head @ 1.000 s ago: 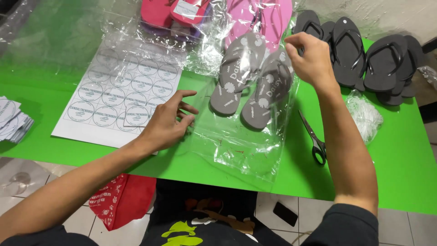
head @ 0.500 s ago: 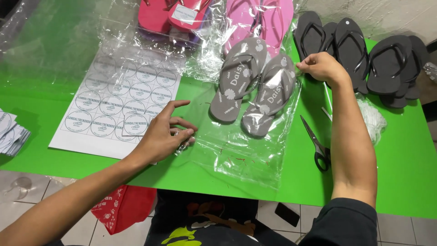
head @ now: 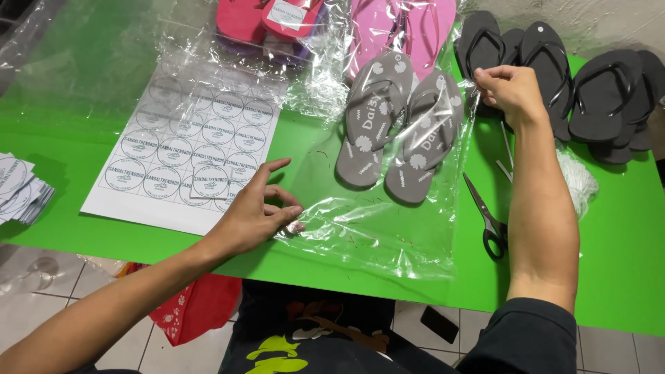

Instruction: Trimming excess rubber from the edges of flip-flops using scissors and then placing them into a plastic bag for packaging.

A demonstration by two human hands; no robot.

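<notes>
Bag (head: 388, 235) of clear film lay flat on the green table (head: 623, 228), grey sandals (head: 402, 125) inside; it looked light, limp and slippery, best taken at its edges. Left hand (head: 256, 215) pinched its near corner; right hand (head: 512, 90) pinched the far edge. Scissors (head: 488, 218) lay just beside, a sticker sheet (head: 187, 159) left, black sandals (head: 596, 97) beyond.

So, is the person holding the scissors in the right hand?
No, the scissors lie on the green table, while the right hand pinches the clear plastic bag.
</notes>
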